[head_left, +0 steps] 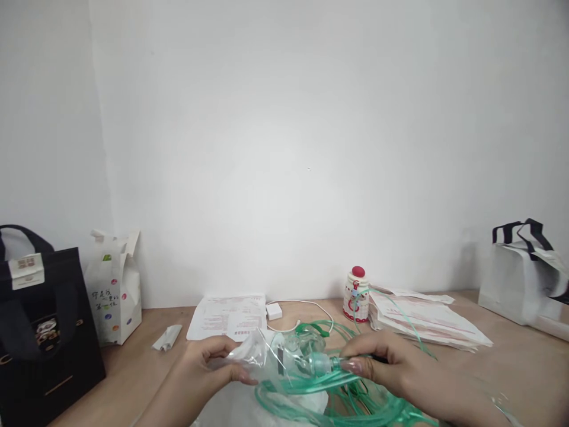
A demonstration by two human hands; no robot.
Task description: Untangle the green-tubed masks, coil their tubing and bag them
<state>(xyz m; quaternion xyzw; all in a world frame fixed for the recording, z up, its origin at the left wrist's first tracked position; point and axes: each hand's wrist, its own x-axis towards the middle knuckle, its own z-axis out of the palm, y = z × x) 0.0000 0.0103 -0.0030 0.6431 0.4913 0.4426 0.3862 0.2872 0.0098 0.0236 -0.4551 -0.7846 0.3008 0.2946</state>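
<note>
My left hand (222,363) is closed, thumb and fingers pinching a clear plastic bag (258,356) with a dark bar on it. My right hand (386,362) is closed around the end of a pale green nebulizer cup (319,363), just right of the bag. Something dark and slim shows under the right fingers; I cannot make out what it is. Behind the cup lies a clear face mask (306,340) with a green strap, partly hidden by the bag. Loops of green tubing (293,409) spread below and between both hands.
A printed sheet (231,314), a white charger (274,311) with its cable and a red-lidded bottle (356,299) stand behind. Stacked papers (427,320) lie right. Bags flank the table: black (48,332), white printed (113,290) and white (511,281). A crumpled wrapper (167,337) sits left.
</note>
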